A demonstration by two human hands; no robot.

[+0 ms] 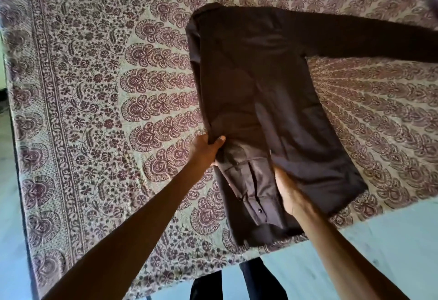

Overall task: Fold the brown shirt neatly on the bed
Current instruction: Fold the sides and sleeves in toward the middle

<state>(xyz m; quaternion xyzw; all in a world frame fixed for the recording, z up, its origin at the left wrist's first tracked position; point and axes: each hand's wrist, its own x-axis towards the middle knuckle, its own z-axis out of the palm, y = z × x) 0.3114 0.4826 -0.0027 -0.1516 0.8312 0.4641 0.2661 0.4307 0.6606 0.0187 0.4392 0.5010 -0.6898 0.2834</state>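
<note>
The brown shirt [256,81] lies flat on the bed [90,100], its length running away from me. Its left side is folded inward, and that sleeve with its buttoned cuff lies down the body toward me. The other sleeve stretches out to the far right. My left hand [205,149] pinches the shirt's folded left edge, thumb on top of the cloth. My right hand [288,193] is at the middle of the shirt near the hem, with its fingers tucked under a fold of fabric and out of sight.
A cream bedspread with maroon floral print covers the bed. Its near edge runs just below the shirt's hem, and a pale floor [379,235] lies beyond it. My dark-trousered legs [239,283] stand at the bed's edge. The bed's left edge drops off at far left.
</note>
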